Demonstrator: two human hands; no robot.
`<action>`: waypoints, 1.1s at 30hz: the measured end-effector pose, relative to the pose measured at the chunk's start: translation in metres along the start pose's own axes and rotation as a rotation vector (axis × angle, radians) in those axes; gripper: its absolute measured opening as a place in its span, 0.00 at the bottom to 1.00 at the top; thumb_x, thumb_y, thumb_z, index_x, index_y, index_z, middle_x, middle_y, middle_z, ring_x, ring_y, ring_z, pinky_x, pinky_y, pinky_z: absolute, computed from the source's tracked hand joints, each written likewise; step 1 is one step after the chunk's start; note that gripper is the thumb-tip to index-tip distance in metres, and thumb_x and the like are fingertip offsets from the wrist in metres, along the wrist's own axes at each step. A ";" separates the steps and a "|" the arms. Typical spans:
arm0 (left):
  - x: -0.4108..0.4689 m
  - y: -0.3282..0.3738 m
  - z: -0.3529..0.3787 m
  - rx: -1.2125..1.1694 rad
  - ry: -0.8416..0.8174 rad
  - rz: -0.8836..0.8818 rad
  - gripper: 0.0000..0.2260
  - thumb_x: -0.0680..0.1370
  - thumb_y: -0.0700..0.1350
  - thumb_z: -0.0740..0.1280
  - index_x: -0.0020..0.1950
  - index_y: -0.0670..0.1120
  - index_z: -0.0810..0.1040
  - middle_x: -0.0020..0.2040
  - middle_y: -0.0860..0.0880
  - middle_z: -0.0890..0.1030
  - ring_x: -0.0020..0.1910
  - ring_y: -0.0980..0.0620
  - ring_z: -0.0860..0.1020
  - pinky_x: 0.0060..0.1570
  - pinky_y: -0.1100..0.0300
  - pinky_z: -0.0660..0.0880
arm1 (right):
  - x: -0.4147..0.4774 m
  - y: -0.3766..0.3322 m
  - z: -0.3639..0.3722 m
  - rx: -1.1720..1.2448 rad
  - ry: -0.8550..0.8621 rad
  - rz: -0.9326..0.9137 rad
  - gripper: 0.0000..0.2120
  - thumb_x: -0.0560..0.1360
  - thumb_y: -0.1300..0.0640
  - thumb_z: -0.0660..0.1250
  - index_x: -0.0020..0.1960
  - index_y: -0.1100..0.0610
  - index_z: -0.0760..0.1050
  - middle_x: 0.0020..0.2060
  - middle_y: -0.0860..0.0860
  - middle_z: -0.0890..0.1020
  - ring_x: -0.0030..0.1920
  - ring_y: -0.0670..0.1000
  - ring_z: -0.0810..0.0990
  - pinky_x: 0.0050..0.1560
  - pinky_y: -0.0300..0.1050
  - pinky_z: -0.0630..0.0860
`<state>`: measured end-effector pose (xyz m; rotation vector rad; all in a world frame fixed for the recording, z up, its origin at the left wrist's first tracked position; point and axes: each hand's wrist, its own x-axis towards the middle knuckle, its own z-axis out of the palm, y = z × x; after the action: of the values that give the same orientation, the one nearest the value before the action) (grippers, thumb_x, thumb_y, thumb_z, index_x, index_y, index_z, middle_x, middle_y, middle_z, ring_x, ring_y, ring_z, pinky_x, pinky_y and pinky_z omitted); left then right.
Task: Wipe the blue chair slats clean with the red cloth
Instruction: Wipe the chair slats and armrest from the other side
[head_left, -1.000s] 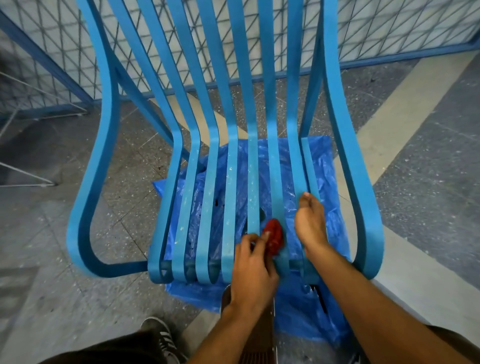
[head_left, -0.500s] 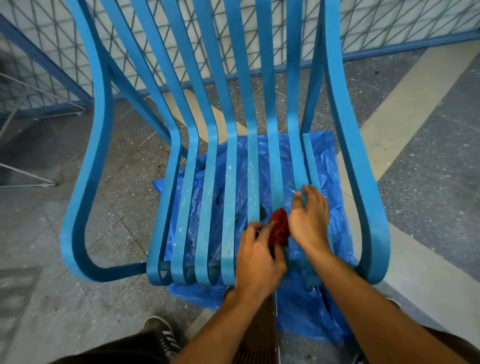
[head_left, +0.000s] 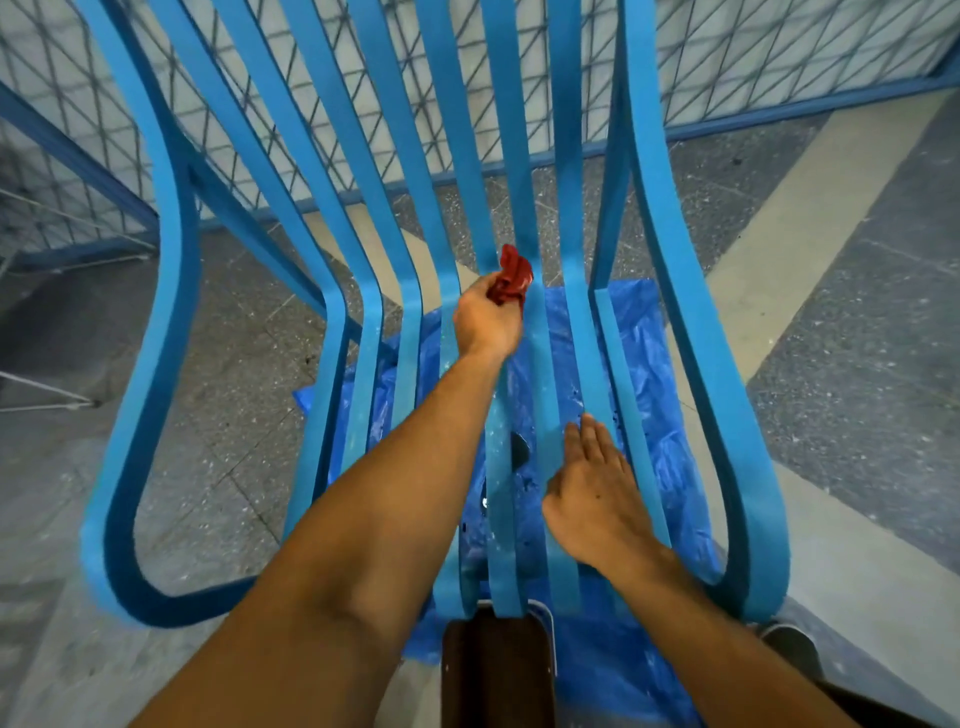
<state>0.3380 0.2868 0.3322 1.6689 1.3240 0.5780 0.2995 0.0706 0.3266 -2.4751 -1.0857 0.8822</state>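
I see the left hand (head_left: 488, 322) closed around the bunched red cloth (head_left: 512, 275), which sticks out beyond its knuckles and appears to press on a middle slat (head_left: 519, 182) of the blue chair (head_left: 171, 332), though contact is blurred. Nearer me and to the right, the right hand (head_left: 597, 499) lies flat, fingers together, on the seat slats. A blue plastic sheet (head_left: 654, 395) shows beneath both hands.

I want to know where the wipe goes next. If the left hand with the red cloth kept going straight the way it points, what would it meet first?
The left hand points up the seat toward the backrest. The red cloth it grips would probably run on up the blue slat right ahead of it. Depth is unclear, so contact is uncertain.
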 end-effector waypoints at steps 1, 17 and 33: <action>0.003 0.005 0.005 0.077 -0.003 0.048 0.13 0.77 0.39 0.68 0.61 0.47 0.83 0.51 0.49 0.85 0.45 0.54 0.79 0.47 0.64 0.74 | 0.000 -0.001 0.000 0.007 0.004 -0.001 0.34 0.80 0.53 0.54 0.81 0.62 0.44 0.81 0.57 0.45 0.81 0.55 0.43 0.80 0.50 0.43; -0.009 -0.002 -0.003 0.578 -0.494 0.298 0.13 0.77 0.38 0.67 0.57 0.51 0.84 0.55 0.48 0.84 0.57 0.49 0.81 0.56 0.62 0.74 | 0.002 -0.007 -0.003 0.086 -0.001 0.040 0.33 0.81 0.55 0.54 0.81 0.63 0.45 0.81 0.57 0.48 0.81 0.55 0.44 0.80 0.52 0.47; 0.010 0.022 -0.018 0.358 -0.519 0.071 0.09 0.75 0.39 0.71 0.55 0.42 0.85 0.36 0.48 0.82 0.33 0.51 0.76 0.36 0.61 0.72 | -0.003 -0.013 -0.007 0.063 0.053 0.115 0.33 0.81 0.50 0.55 0.81 0.58 0.47 0.81 0.57 0.46 0.81 0.58 0.42 0.79 0.57 0.45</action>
<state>0.3381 0.3018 0.3576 1.9868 1.0230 -0.0704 0.2951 0.0770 0.3394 -2.5141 -0.8923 0.8638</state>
